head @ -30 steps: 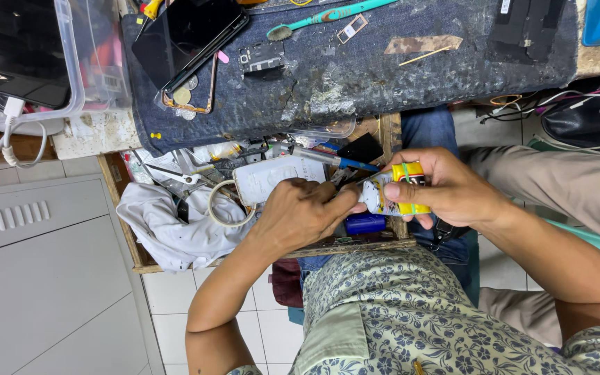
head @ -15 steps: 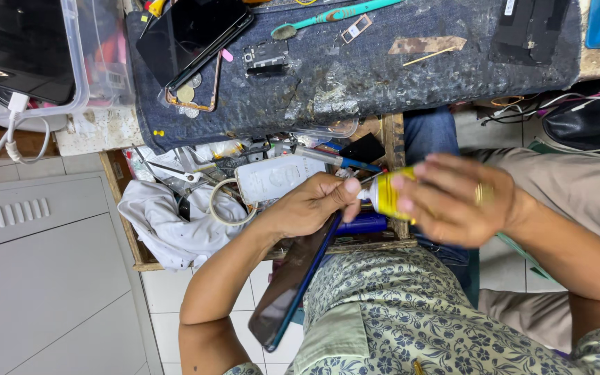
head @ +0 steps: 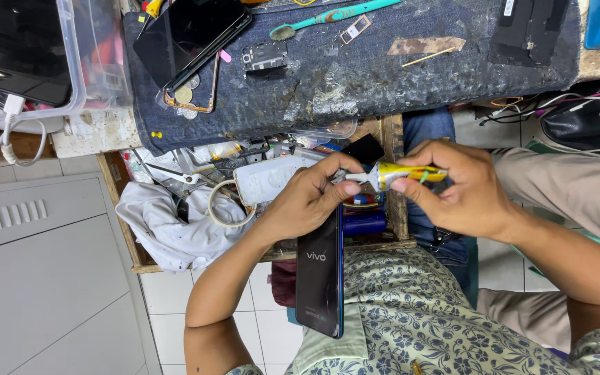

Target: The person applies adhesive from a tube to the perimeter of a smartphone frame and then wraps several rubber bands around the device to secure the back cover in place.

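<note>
Near the middle of the frame both hands meet on a small yellow glue tube. The right hand is closed around the tube's body, and the left hand pinches its pale tip between thumb and fingers. A dark phone lies under the left hand, reaching down to the patterned shirt at the bottom of the frame. Just above the hands is an open drawer full of tools and a white cloth. Across the top lies a dark denim mat with another phone and a teal toothbrush on it.
</note>
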